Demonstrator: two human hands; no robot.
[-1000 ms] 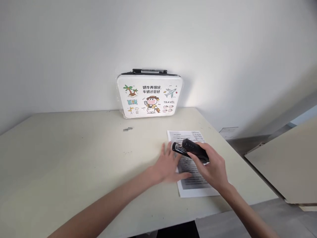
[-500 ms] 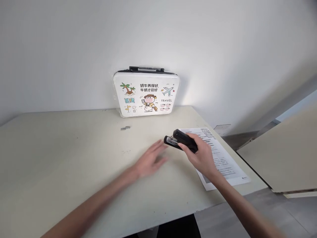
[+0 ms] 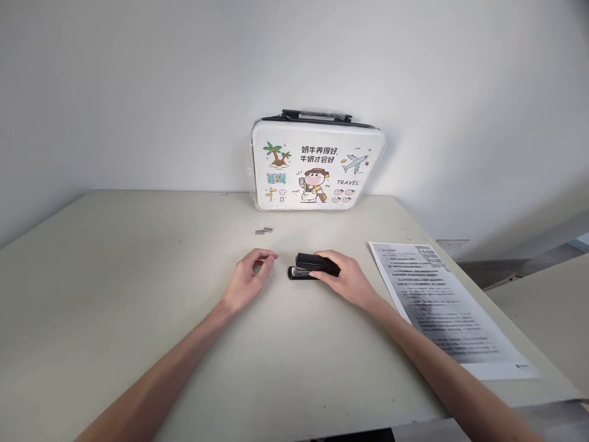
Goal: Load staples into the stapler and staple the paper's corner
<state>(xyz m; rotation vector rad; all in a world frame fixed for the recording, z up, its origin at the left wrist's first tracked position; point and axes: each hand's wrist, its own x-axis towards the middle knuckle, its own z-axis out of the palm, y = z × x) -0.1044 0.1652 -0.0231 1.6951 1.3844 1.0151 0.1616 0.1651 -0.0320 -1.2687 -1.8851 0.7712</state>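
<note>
My right hand (image 3: 346, 274) is wrapped round a black stapler (image 3: 317, 264) that rests on its side of the table near the middle. The stapler's top arm is slightly raised, and its metal staple channel shows at the left end. Left of the stapler and apart from it, my left hand (image 3: 248, 277) has its fingers curled, thumb and forefinger drawn close in a pinch. Whatever they might hold is too small to make out. Beyond the hands lie small grey staple strips (image 3: 264, 231).
A white cartoon-printed case (image 3: 317, 166) with a black handle leans against the wall at the back of the pale table (image 3: 138, 276). Right of my right arm lies a printed paper sheet (image 3: 442, 301), near the table's right edge.
My right hand has lowered the stapler to the table, clear of the paper. My left hand has drawn away leftward, its outstretched fingers now curled. The view has shifted left.
</note>
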